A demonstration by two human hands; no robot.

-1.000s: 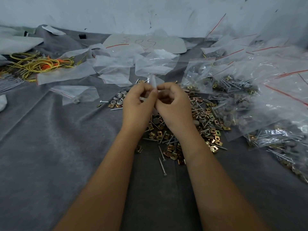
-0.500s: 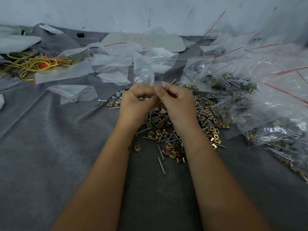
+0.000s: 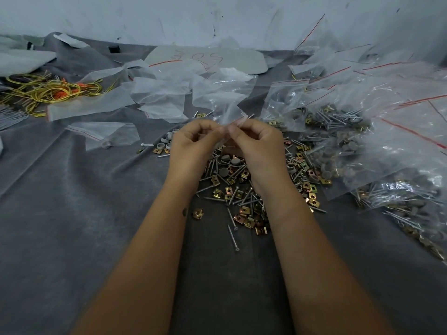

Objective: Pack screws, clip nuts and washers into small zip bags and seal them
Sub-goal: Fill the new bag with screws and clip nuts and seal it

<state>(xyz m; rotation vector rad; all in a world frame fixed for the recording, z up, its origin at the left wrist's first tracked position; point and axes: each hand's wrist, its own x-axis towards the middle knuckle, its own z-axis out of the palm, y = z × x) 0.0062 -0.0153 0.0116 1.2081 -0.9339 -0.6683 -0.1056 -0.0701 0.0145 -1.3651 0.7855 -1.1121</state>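
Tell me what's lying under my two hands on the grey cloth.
Under the left hand and right hand sits a loose pile of screws, brass clip nuts and grey round caps on the cloth. Whatever lies directly beneath the palms and wrists is covered.

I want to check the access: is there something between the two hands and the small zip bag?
No. The left hand and right hand already pinch the small zip bag at its mouth; nothing visible lies between.

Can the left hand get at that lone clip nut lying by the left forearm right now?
Probably not at once: the left hand and right hand both pinch the small zip bag. The clip nut lies uncovered on the grey cloth, so nothing blocks it once the hand lets go.
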